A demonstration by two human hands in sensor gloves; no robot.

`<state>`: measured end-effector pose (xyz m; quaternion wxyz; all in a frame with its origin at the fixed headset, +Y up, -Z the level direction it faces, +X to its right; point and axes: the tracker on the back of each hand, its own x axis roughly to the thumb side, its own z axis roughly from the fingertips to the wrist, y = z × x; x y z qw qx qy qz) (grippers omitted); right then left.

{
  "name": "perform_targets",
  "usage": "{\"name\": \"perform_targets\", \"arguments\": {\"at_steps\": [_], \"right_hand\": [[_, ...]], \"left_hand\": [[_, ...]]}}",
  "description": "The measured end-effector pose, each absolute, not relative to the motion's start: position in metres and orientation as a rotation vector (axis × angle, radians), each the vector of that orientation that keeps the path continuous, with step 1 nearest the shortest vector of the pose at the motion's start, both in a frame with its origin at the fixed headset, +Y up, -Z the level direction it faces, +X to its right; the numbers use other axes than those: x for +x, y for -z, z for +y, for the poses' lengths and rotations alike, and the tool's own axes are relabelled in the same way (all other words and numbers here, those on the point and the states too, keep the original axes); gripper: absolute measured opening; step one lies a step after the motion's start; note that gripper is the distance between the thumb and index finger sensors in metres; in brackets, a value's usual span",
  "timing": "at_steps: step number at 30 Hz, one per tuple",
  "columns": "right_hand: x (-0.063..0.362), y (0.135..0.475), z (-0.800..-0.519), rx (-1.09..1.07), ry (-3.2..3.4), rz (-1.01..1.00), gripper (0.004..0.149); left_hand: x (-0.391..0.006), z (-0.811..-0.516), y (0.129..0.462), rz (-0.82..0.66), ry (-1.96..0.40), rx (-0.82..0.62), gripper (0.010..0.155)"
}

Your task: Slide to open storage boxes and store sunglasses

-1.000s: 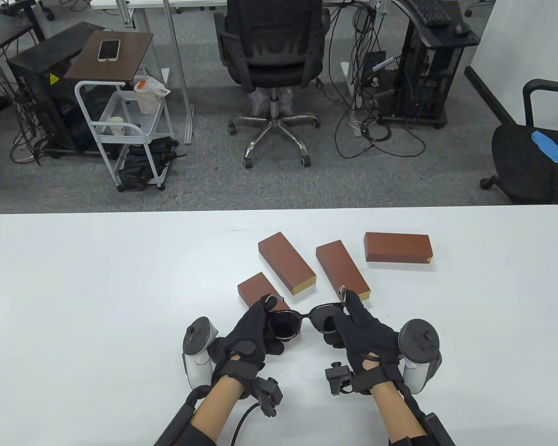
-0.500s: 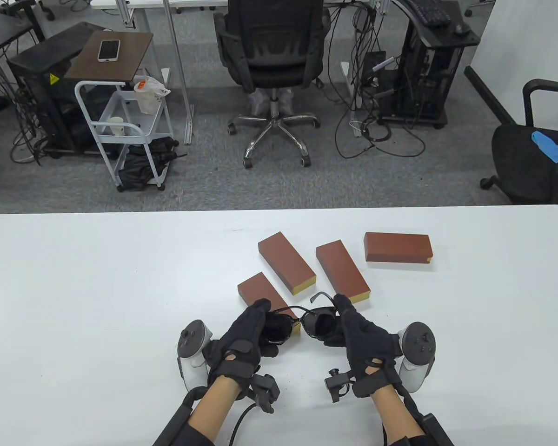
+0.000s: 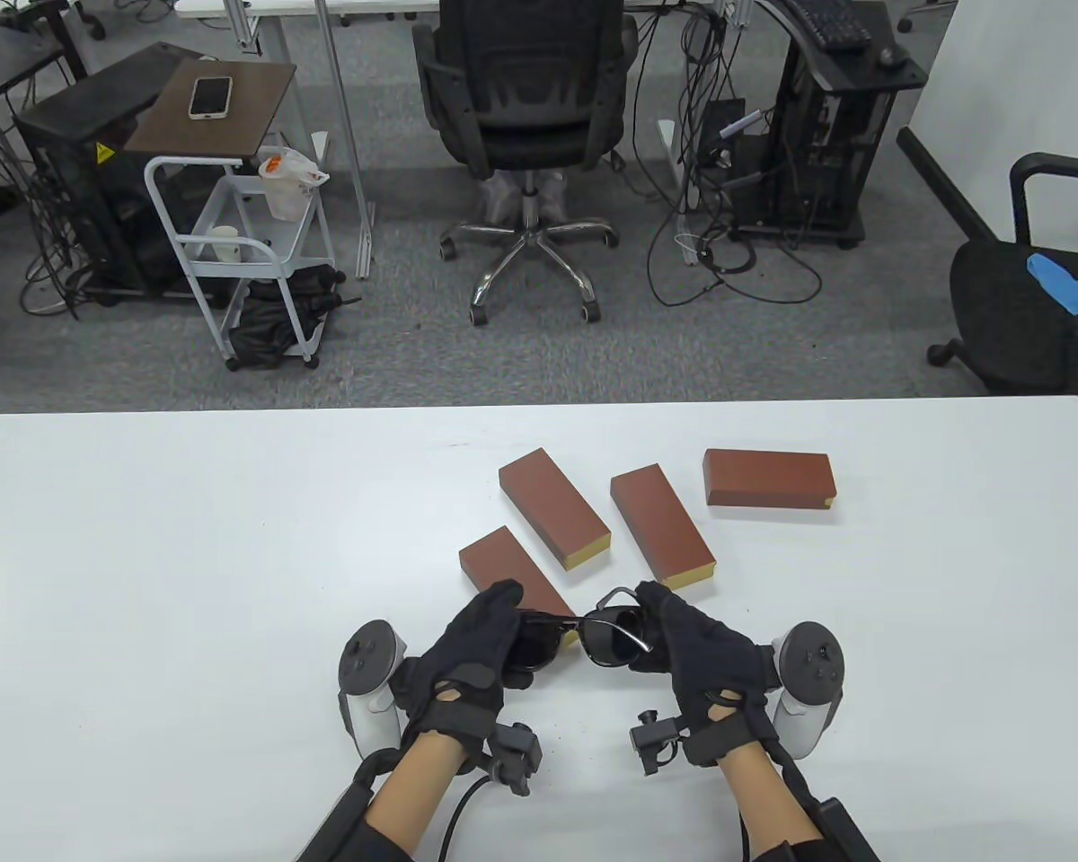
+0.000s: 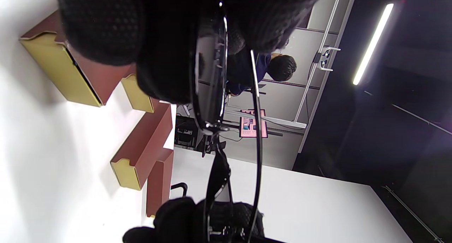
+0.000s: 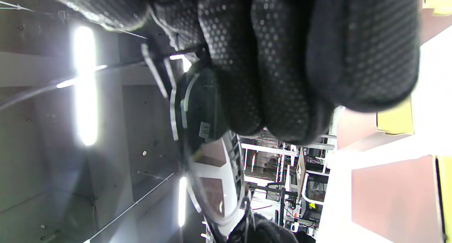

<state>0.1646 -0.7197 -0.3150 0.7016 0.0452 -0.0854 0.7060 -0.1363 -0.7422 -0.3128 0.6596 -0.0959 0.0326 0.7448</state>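
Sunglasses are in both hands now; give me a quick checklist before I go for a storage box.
1. Hold: the left hand and right hand both grip the black-framed dark-lens sunglasses above the white table: ok.
2. Temples folded: the right one looks swung in behind the lens; the left cannot tell.
3. Boxes in place: four red-brown cardboard sleeve boxes with yellow inner trays lie beyond the hands, the nearest box by the left fingers: ok.
4. A box slid open: every tray looks pushed in, so not ok.
5. A free hand to slide a tray: both busy, not ok.
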Motion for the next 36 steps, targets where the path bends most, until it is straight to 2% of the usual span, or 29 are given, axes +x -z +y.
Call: {"name": "perform_targets", "arguments": {"at_steps": [4, 11, 21, 36], "right_hand": [[0.166, 0.315, -0.72, 0.089, -1.581, -0.187, 0.051], [0.17, 0.315, -0.723, 0.01, -1.583, -0.167, 0.048], [0.186, 0.315, -0.725, -0.089, -1.566, -0.183, 0.046], [0.197, 0.318, -0.724, -0.126, -1.67, -0.158, 0.043]], "left_hand": [[-0.136, -0.74, 0.311, 0.097, -1.655, -0.161, 0.052], [-0.133, -0.736, 0.309, 0.048, -1.629, -0.168, 0.053], [-0.121, -0.739, 0.31, -0.127, -1.746, -0.281, 0.065], [-0.113, -0.738, 0.309, -0.21, -1.761, -0.349, 0.071]]}}
